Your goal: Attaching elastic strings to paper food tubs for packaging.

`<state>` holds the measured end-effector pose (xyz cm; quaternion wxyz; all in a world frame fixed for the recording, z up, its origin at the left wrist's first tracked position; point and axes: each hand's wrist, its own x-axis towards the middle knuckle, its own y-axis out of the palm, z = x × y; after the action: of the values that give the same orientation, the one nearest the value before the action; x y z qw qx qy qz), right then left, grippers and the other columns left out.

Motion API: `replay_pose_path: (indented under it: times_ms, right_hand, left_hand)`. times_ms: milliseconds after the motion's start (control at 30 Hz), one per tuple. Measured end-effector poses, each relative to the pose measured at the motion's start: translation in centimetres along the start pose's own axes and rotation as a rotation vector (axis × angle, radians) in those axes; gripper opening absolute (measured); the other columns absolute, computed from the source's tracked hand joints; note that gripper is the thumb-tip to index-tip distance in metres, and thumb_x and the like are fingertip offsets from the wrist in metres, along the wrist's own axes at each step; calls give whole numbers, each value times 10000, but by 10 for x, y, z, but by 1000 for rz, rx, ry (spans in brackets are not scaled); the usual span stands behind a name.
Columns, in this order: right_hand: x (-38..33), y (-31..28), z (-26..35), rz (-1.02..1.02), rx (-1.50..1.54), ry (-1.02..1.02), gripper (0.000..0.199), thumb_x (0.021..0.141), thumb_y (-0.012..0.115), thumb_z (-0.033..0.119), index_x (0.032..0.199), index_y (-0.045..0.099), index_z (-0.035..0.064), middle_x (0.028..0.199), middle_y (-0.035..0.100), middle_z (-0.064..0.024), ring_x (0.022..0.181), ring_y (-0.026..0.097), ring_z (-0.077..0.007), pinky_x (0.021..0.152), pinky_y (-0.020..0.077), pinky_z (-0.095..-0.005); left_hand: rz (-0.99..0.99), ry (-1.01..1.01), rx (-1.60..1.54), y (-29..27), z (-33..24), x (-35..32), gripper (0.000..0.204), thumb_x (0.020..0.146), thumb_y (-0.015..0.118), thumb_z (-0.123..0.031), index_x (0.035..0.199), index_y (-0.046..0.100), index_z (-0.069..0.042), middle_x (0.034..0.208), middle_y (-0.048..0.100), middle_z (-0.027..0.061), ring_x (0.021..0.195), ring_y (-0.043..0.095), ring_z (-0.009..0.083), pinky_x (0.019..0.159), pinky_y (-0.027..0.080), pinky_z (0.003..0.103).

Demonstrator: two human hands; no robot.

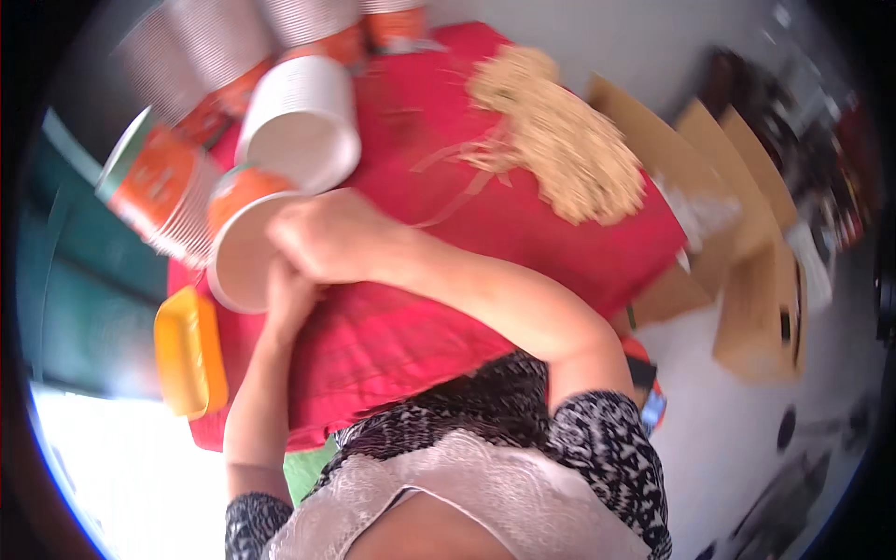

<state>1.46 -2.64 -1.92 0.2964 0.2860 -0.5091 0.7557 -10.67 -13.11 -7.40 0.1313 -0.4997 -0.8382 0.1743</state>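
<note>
An orange and white paper tub (241, 250) lies tilted at the left of the red-covered table, its round opening toward me. My left hand (291, 295) is closed at the tub's near rim. Across from the other side comes my right forearm, and my right hand (329, 235) is curled into a closed grip over the tub's opening, just above the left hand. What its fingers hold is hidden and blurred. Directly behind the tub, a white paper tub stack (299, 121) lies with its open end facing me.
More nested orange and white tubs (163, 191) stand at the left and far left. A yellow plastic basket (191, 355) sits by the left table edge. Beige strips in a bundle (560, 135) lie on the red cloth (448, 280) at right; open cardboard boxes (761, 303) stand beyond.
</note>
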Motion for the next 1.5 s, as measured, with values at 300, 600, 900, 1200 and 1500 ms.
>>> replay_pose_path:
  times_ms: [300, 600, 900, 1200, 1500]
  right_hand:
    - [-26, 12, -12, -4, -35, 108, 85, 895, 589, 28, 977, 607, 11, 665, 631, -186, 593, 656, -343, 492, 502, -426]
    - [-34, 8, -13, 269, -61, 177, 165, 802, 636, 52, 963, 597, 40, 622, 620, -171, 563, 641, -348, 492, 500, -438]
    - [-38, 14, -13, 183, -44, 142, 103, 856, 642, 65, 920, 562, 55, 579, 598, -141, 537, 635, -329, 473, 491, -431]
    - [-36, 20, -4, 11, -94, -53, 95, 840, 611, -2, 895, 541, 34, 664, 634, -121, 599, 665, -283, 486, 506, -394]
    - [-29, 15, -10, 58, -37, -59, 210, 742, 563, -78, 934, 588, 4, 1052, 670, -167, 771, 686, -330, 635, 567, -404]
  left_hand:
    - [156, -45, -281, -23, 1, -5, 101, 907, 616, -91, 904, 593, 7, 680, 592, 47, 541, 560, 112, 467, 467, 248]
    - [173, -43, -308, -20, -2, -5, 96, 913, 618, -89, 922, 572, -5, 720, 574, 29, 591, 558, 95, 491, 466, 233]
    - [165, -45, -220, -21, -8, -6, 119, 911, 631, -105, 914, 577, 0, 724, 570, 26, 582, 550, 89, 469, 463, 233]
    - [186, -25, -276, -17, -3, -4, 113, 887, 622, -94, 847, 579, 3, 679, 573, 44, 538, 554, 103, 432, 461, 253]
    - [195, -42, -278, -26, -7, 2, 127, 917, 584, -137, 847, 594, -31, 663, 572, 45, 523, 561, 125, 441, 467, 277]
